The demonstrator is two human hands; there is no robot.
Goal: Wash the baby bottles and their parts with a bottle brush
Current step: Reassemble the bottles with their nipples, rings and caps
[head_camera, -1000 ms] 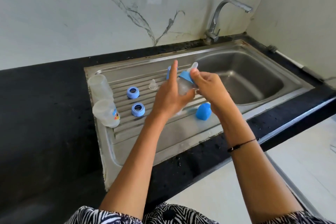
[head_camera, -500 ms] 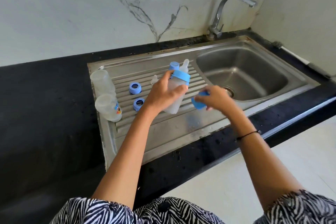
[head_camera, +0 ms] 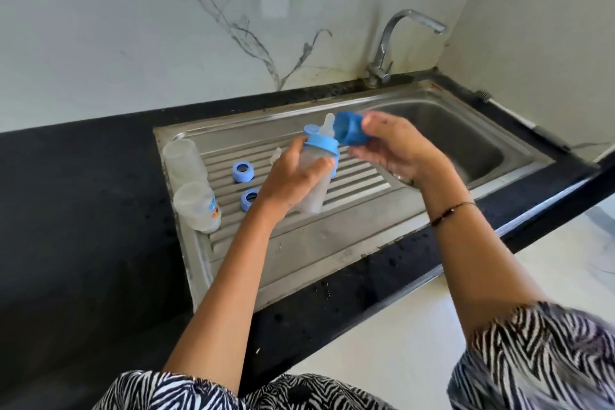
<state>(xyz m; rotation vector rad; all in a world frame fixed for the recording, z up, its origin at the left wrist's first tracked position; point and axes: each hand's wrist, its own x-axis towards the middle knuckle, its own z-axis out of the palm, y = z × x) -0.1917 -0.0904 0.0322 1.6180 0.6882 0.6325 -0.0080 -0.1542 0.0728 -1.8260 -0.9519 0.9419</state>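
My left hand grips a cloudy baby bottle with a blue ring and clear teat, tilted above the ribbed drainboard. Just right of the teat, my right hand holds a blue cap, its open side facing the bottle. Two bare bottles lie at the drainboard's left edge. Two blue rings sit on the ribs beside them, and a loose clear teat shows behind my left hand. Another blue part peeks out behind the held bottle.
The steel sink basin lies to the right, with a chrome tap at its back. Black countertop surrounds the sink. A brush handle lies along the right wall. Marble wall stands behind.
My right hand picked the blue cap up off the drainboard and raised it to the teat of the bottle. My left hand kept hold of the bottle.
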